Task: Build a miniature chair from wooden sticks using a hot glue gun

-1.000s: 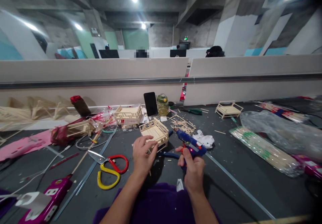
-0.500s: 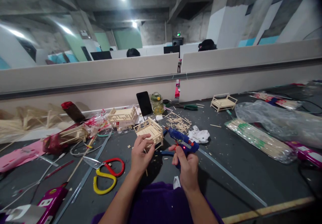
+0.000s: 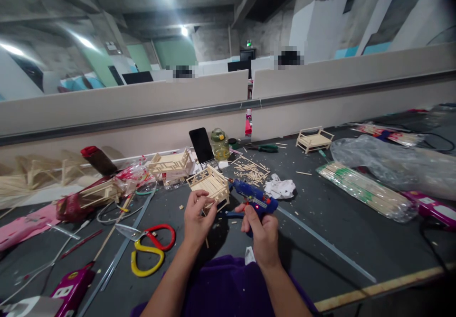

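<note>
My left hand (image 3: 198, 216) is closed, fingers curled at the near corner of a miniature bed (image 3: 213, 184) made of thin wooden sticks; the fingers cover that corner. My right hand (image 3: 262, 229) is wrapped around a blue hot glue gun (image 3: 254, 194) with a small red light lit. The gun's nozzle points left, close to the bed's right end rail. A clear glue stick (image 3: 327, 246) stretches from behind the gun toward the table's front edge. Under the gun lies a blue-handled tool (image 3: 233, 214), partly hidden.
Scissors (image 3: 153, 246) with red and yellow handles lie left. Cut stick pieces (image 3: 251, 171), crumpled paper (image 3: 280, 187), a phone (image 3: 201, 145) and a jar (image 3: 221, 145) stand beyond. Other stick models (image 3: 313, 139) and bagged sticks (image 3: 366, 191) are farther out. Power strips (image 3: 73, 284) sit at the sides.
The view has shifted slightly, so most things appear a little farther left. Both hands keep their holds, and the glue gun's nozzle stays by the bed's end rail.
</note>
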A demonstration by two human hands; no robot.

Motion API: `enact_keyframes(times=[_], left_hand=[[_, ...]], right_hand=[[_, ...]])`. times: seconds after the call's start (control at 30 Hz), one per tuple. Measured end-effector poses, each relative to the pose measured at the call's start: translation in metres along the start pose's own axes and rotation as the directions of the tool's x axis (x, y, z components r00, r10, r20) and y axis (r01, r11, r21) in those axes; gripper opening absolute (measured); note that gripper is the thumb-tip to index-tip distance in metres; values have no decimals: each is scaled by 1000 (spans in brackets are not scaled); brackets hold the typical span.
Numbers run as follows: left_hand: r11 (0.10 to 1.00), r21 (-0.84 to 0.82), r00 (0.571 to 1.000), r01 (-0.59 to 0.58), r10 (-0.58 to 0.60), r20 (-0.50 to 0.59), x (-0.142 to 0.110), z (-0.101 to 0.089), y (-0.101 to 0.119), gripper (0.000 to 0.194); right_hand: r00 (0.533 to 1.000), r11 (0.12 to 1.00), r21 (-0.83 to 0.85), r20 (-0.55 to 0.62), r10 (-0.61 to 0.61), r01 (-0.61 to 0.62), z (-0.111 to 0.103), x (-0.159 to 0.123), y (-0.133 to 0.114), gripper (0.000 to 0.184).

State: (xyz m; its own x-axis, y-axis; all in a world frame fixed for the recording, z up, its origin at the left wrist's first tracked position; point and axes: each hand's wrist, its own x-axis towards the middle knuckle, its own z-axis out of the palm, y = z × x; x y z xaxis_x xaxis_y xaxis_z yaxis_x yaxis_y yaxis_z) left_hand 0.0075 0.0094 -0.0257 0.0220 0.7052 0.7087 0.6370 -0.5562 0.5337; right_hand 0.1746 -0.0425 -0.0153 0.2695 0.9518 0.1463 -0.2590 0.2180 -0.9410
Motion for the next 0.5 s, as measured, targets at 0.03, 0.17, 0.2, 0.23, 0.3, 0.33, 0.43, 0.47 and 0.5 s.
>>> enact_keyframes(times=[0.03, 0.17, 0.2, 0.23, 0.3, 0.33, 0.43, 0.47, 0.5], left_hand=[[1000, -2, 1000, -3, 3, 3, 0, 0, 0, 3], [1000, -22, 1000, -3, 3, 7, 0, 1, 0, 4], [1000, -29, 1000, 0, 0, 9, 1, 2, 0, 4], [999, -36, 1000, 2, -2, 8, 1, 2, -1, 4], [999, -45, 1000, 8, -7, 8, 0, 3, -3, 4], [999, -43, 1000, 8, -8, 7, -1, 4, -4, 3], [1000, -2, 1000, -15, 15, 5, -2, 4, -7, 3], [999, 16, 999, -34, 34, 3, -2, 3, -7, 4], [998, 32, 998, -56, 56, 2, -2, 3, -7, 5]], right_hand=[[1000, 1000, -2, 3, 0, 0, 0, 0, -1, 36], [1000, 1000, -4, 1, -3, 3, 1, -1, -2, 35], [1000, 1000, -6, 1, -1, 1, 1, -1, -2, 35], [1000, 1000, -9, 0, 1, -1, 1, -1, -3, 35], [1000, 1000, -15, 2, 8, -7, 1, -1, -3, 36], [1000, 1000, -16, 3, 10, -10, 1, -2, -4, 36], [1000, 1000, -14, 6, 12, -12, 0, -2, -4, 36], [1000, 1000, -15, 7, 12, -12, 0, -2, -3, 36], [1000, 1000, -15, 9, 13, -13, 0, -2, -3, 36]])
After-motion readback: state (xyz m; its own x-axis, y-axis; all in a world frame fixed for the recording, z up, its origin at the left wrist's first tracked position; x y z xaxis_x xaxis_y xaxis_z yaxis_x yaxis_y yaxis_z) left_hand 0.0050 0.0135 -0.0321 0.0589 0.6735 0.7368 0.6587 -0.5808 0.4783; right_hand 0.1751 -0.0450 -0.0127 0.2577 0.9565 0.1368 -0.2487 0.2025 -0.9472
